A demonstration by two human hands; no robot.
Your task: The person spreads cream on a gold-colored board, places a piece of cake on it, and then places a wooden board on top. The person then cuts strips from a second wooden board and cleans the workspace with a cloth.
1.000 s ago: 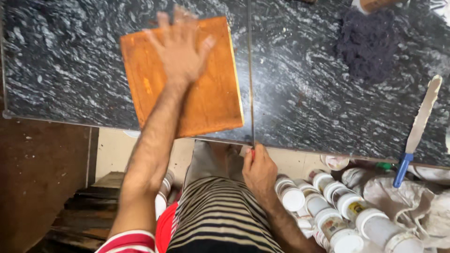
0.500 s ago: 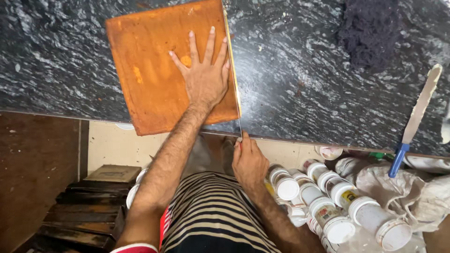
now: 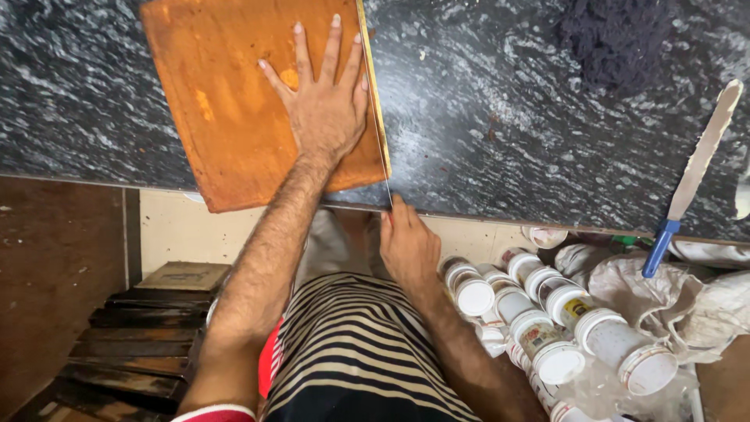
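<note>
- Left hand (image 3: 324,117): spread flat, palm down, fingers fanned, pressing on the orange board (image 3: 226,101). Holds nothing; it only bears down.
- Orange board: a flat square slab lying on the dark marbled desk (image 3: 508,148), directly under the left hand and extending mostly to that hand's left. Its near corner overhangs the desk's front edge. It sits slightly rotated, so its right edge leans a little leftward as it runs away from the person.
- Thin blade (image 3: 381,156): a narrow metal strip lying along the board's right edge, just beside the left hand's little finger. Long axis runs away from the person, near end at the desk's front edge, far end pointing off the top of the view.
- Right hand (image 3: 408,246): closed, fingertips gathered at the near end of the blade, at the desk's front edge. The grip looks like a pinch; the exact finger contact is too small to confirm.
- Relation noted: blade sits between the two hands, right hand at its near end, left hand alongside its middle.
- Right of the right hand, well apart: white-lidded jars (image 3: 547,328) below the desk, and a blue-handled scraper (image 3: 691,184) on the desk.
</note>
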